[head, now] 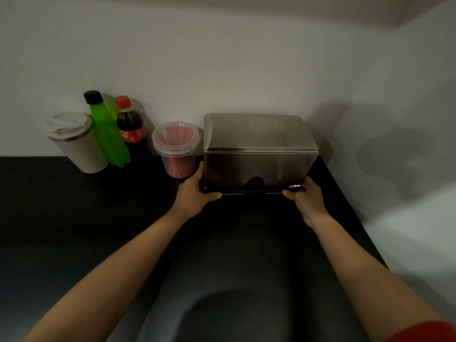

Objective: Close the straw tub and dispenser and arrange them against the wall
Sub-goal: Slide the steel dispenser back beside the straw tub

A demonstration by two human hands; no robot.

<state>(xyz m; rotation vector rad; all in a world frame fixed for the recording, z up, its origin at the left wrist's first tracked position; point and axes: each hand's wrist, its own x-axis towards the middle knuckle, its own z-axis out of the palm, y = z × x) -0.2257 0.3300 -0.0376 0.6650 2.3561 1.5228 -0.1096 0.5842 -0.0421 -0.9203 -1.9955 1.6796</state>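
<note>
Both bare forearms enter from the lower edge of the frame and reach up toward centre; a red sleeve (427, 332) shows at the lower right corner.

Countertop (74, 218): black, filling the lower half of the frame, meeting the pale wall (222, 58) along a line across the middle.

Dispenser (259, 149): stainless steel box, right of centre, lid down and closed, its back edge at or very near the wall; contact with the wall cannot be confirmed. A dark slot runs along its lower front edge.

Left hand (195, 193): wrapped around the dispenser's lower left front corner, thumb along the front base, remaining fingers hidden against the left side.

Right hand (306, 198): clasping the lower right front corner, fingertips on the front base beside a small metal knob (293, 186).

Cup (76, 141): beige tumbler with a lid, far left of the row, standing against the wall.

Straw tub (177, 149): clear plastic, holding red straws upright, just beside the dispenser's left face, clear lid seated on top. Whether tub and dispenser touch cannot be told.

Green bottle (108, 134): black cap, leaning between the cup and the cola bottle (130, 129), which carries a red cap and red label.
</note>
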